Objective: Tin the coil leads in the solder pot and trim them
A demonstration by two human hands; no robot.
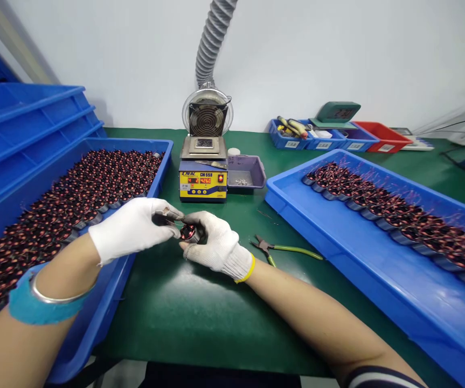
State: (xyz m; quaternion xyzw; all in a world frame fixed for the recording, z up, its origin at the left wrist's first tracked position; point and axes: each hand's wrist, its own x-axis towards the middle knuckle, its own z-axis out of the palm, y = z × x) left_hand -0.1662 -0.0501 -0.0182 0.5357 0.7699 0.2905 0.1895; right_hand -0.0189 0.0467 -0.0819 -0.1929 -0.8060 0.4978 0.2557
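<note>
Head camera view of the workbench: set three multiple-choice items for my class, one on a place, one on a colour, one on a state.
1. Where do the green-handled cutters lie?
A. In the purple tray
B. On the green mat, right of the hands
C. On top of the solder pot

2. What colour is the band at the cuff of the right hand glove?
A. Yellow
B. Red
C. Black

3. How is the small coil held?
A. Lying loose on the mat
B. By the left hand alone
C. Between the fingers of both gloved hands

Answers: 1 B, the cutters rest on the mat between the hands and the right blue tray. 2 A, a yellow edge rings the wrist. 3 C, both hands meet on the coil.
</note>
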